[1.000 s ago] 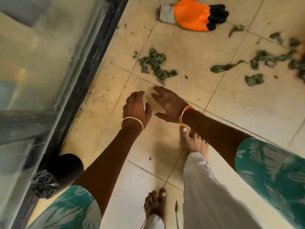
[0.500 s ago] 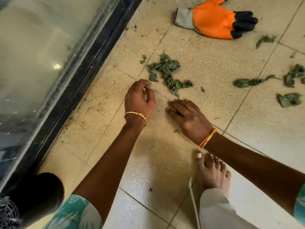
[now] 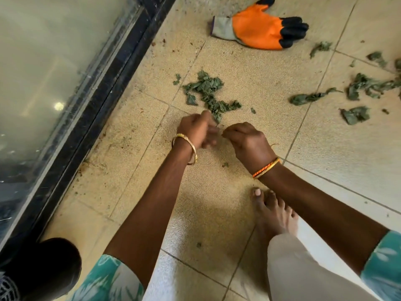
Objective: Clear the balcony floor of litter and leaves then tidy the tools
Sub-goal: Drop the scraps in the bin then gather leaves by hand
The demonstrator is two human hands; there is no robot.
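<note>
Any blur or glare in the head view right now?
Head view: left hand motion-blurred at its fingers; right hand sharper; bright spot of glare on the glass; leaf pile and orange glove crisp; floor tiles evenly lit.

A beige tiled floor, crossed by thin grout lines and dusted with grit, was bordered at left by a black door frame. A light was reflected in its glass pane.
</note>
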